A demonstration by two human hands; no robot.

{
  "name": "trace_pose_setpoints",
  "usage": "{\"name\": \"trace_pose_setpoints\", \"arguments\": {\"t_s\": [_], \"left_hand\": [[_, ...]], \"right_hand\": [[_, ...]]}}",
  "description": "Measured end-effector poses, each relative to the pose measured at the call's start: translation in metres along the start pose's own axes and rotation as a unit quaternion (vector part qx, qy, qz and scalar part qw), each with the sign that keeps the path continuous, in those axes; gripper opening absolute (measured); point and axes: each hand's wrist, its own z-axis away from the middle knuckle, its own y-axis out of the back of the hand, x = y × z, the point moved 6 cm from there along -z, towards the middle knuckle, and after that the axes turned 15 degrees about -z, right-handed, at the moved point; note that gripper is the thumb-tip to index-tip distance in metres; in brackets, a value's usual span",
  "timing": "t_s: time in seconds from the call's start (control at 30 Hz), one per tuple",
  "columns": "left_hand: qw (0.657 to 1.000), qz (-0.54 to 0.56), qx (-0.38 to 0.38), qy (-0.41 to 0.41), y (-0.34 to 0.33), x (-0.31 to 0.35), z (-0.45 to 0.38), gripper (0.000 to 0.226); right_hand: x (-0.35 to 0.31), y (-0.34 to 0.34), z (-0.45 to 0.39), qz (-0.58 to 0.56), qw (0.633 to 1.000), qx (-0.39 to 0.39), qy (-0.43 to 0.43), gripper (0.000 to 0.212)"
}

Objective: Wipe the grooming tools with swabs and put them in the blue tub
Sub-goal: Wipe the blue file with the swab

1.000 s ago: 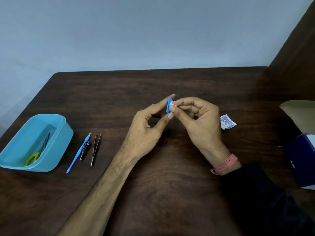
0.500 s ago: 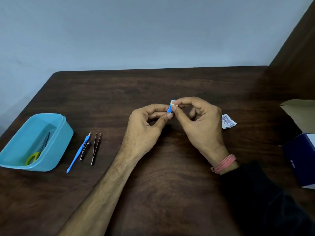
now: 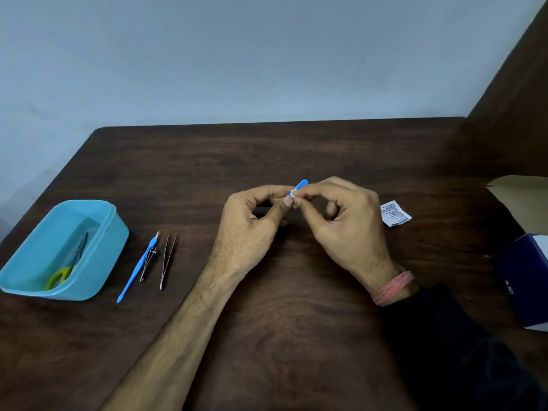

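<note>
Both hands (image 3: pixel 299 221) pinching slim blue plastic tool (image 3: pixel 302 184), white swab (image 3: pixel 293 193), grainy dark wood table (image 3: pixel 296 336)

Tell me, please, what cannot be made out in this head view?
- Small blue tool: mostly hidden by the fingers of both hands; type unclear.
- Swab: only a white sliver shows.
- Sachet print: too small to read.
- Dark blue box: cut off by the right edge.
</note>
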Motion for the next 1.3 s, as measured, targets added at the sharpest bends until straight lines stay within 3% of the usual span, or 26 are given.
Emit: {"name": "trace_pose_setpoints", "arguments": {"t_s": [0.13, 0.3, 0.47, 0.6, 0.73, 0.83, 1.17, 1.3], "left_hand": [[1.0, -0.002, -0.002, -0.003, -0.001, 0.0, -0.001, 0.019], [1.0, 0.002, -0.011, -0.004, 0.0, 0.001, -0.001, 0.02], [1.0, -0.006, -0.024, -0.008, -0.003, 0.001, -0.001, 0.024], [1.0, 0.001, -0.019, -0.002, -0.001, 0.001, 0.0, 0.023], [0.999, -0.018, -0.025, -0.007, -0.002, 0.002, 0.0, 0.023], [1.0, -0.007, -0.021, -0.008, -0.001, 0.002, 0.0, 0.023], [1.0, -0.017, -0.023, -0.009, -0.002, 0.001, 0.0, 0.023], [1.0, -0.006, -0.01, -0.007, 0.0, 0.003, -0.001, 0.023]], "right_hand": [[0.003, 0.006, -0.002, -0.005, 0.999, 0.033, -0.005, 0.009], [-0.001, -0.003, 0.001, 0.015, 0.999, -0.018, 0.025, 0.012], [0.003, 0.006, -0.002, 0.025, 0.999, 0.021, 0.014, 0.012], [-0.001, -0.004, 0.002, 0.038, 0.998, -0.024, 0.035, 0.011], [0.007, 0.009, -0.002, 0.024, 0.999, 0.045, 0.0, 0.01], [0.0, 0.002, 0.001, 0.03, 0.999, 0.007, 0.019, 0.013], [0.006, 0.008, -0.003, 0.014, 0.999, 0.039, -0.007, 0.011], [0.004, 0.002, -0.003, 0.001, 1.0, 0.002, 0.007, 0.013]]}}
